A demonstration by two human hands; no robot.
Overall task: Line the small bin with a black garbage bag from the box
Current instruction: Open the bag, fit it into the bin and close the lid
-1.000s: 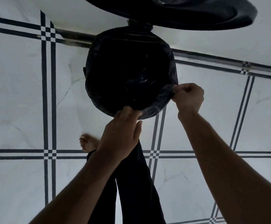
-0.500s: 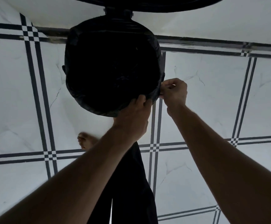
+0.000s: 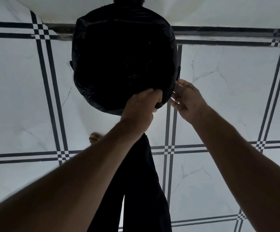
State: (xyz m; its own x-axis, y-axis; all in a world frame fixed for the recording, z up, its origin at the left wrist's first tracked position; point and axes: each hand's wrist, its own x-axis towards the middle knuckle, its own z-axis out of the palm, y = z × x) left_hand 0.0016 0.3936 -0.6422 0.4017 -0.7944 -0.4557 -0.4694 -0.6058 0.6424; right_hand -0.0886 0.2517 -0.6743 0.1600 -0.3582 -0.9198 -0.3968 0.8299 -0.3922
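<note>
A small round bin (image 3: 179, 67) stands on the floor against the wall, seen from above. A black garbage bag (image 3: 124, 64) fills its inside and folds over the rim all round. My left hand (image 3: 141, 106) grips the bag's folded edge at the near right of the rim. My right hand (image 3: 186, 99) is just right of the bin with fingers spread, holding nothing, its fingertips close to the bag's edge. The box is out of view.
The floor (image 3: 227, 97) is white marble tile with dark striped borders. A white wall (image 3: 219, 10) runs along the top behind the bin. My dark trouser leg (image 3: 141, 190) and a bare foot (image 3: 95, 138) stand just below the bin.
My right hand has let go of the bag's edge and opened. My left hand has shifted right along the rim and closed on the fold. The view moved closer to the bin.
</note>
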